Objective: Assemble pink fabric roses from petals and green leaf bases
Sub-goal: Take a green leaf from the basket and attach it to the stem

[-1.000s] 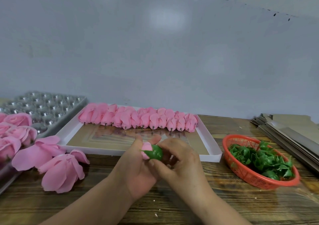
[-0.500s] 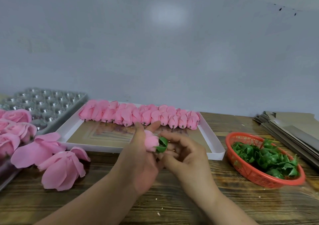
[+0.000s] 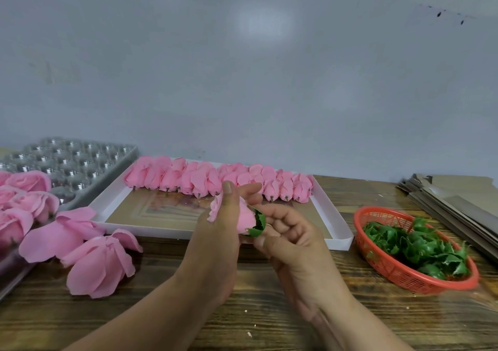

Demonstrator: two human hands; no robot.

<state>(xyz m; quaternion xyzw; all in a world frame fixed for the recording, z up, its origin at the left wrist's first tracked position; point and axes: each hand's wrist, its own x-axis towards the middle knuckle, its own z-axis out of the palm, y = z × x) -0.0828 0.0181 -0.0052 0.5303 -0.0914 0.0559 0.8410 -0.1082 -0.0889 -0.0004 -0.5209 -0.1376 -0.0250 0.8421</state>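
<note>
white tray (image 3: 338, 239) with row of pink petals (image 3: 215, 179) sat behind your hands. your left hand (image 3: 223, 232) curled round pink rose (image 3: 244, 220) above table. your right hand (image 3: 293, 240) pinched green leaf base (image 3: 258, 222) on rose bottom.

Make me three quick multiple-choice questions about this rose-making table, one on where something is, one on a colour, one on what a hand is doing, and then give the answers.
1. Where are the loose green leaf bases? A) white tray B) red basket C) silver mould tray
2. What colour is the basket? A) red B) blue C) white
3. What is the left hand doing? A) lying flat on the table B) holding a pink rose C) reaching into the basket

Answers: B, the green pieces fill the basket at the right; A, its mesh wall is red; B, its fingers wrap the pink rose.
</note>
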